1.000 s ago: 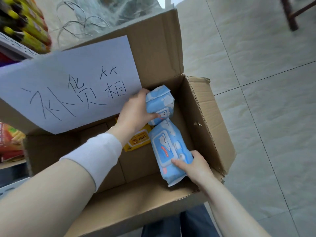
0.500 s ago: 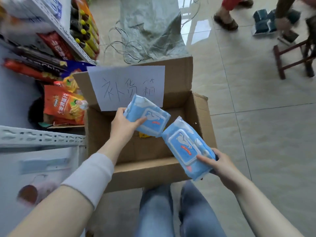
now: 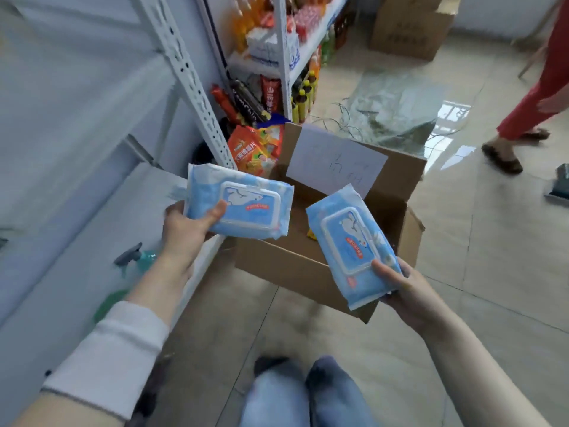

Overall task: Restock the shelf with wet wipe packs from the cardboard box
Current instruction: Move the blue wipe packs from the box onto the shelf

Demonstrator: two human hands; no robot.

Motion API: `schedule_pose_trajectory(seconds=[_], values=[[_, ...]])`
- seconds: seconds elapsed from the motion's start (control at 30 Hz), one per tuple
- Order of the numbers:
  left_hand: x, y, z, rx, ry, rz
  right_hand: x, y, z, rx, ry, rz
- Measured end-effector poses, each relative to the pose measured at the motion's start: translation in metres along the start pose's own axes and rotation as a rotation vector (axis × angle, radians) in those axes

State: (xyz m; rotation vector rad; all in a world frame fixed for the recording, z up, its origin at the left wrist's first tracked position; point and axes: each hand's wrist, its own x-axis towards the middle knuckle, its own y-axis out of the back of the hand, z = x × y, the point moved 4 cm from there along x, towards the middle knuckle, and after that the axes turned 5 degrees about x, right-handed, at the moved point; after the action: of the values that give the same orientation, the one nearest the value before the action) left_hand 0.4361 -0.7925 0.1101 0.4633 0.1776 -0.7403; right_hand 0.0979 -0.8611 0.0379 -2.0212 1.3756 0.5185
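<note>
A person restocking a shop holds two wet wipe packs above the open cardboard box (image 3: 286,266) at the centre of the frame. The left hand (image 3: 184,229) grips the left-hand pack (image 3: 243,208) by its short end, thumb across the top face and fingers hidden beneath. The right hand (image 3: 409,291) pinches the right-hand pack (image 3: 351,245) the same way at its near end, thumb beside the corner of the lid. Both packs are out of the box and neither has reached the white shelf (image 3: 92,226) at the left of the frame. The soft blue film wrappers look likely to flex and slide under the fingers, and the damp contents probably give each pack modest weight. A hold across the body beside the stiff plastic flip lid seems surer than one on the crimped end seam. Each lid shows a white animal above a small red label, too small to read. The handwritten paper sheet (image 3: 335,161) on the box's rear flap is blurred past reading, and the print on the orange snack bags (image 3: 249,149) behind it is not legible. A yellow item (image 3: 311,234) shows inside the box.
</note>
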Motion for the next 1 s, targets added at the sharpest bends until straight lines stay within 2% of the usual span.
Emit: schedule_pose_trajectory(seconds=[0.23, 0.43, 0.7, 0.83, 1.0], values=[[-0.084, 0.138, 0.007, -0.217, -0.080, 0.208, -0.048, -0.096, -0.005, -0.076, 0.023, -0.257], [-0.170, 0.277, -0.027, -0.344, -0.130, 0.407, -0.112, -0.214, 0.005, -0.132, 0.018, -0.483], [-0.298, 0.456, -0.102, -0.478, -0.145, 0.678, -0.198, -0.379, 0.069, -0.312, 0.079, -0.737], [-0.348, 0.519, -0.139, -0.521, -0.142, 0.813, -0.233, -0.450, 0.105, -0.316, 0.052, -0.856], [-0.389, 0.587, -0.180, -0.592, -0.103, 0.978, -0.264, -0.548, 0.141, -0.448, 0.030, -1.040]])
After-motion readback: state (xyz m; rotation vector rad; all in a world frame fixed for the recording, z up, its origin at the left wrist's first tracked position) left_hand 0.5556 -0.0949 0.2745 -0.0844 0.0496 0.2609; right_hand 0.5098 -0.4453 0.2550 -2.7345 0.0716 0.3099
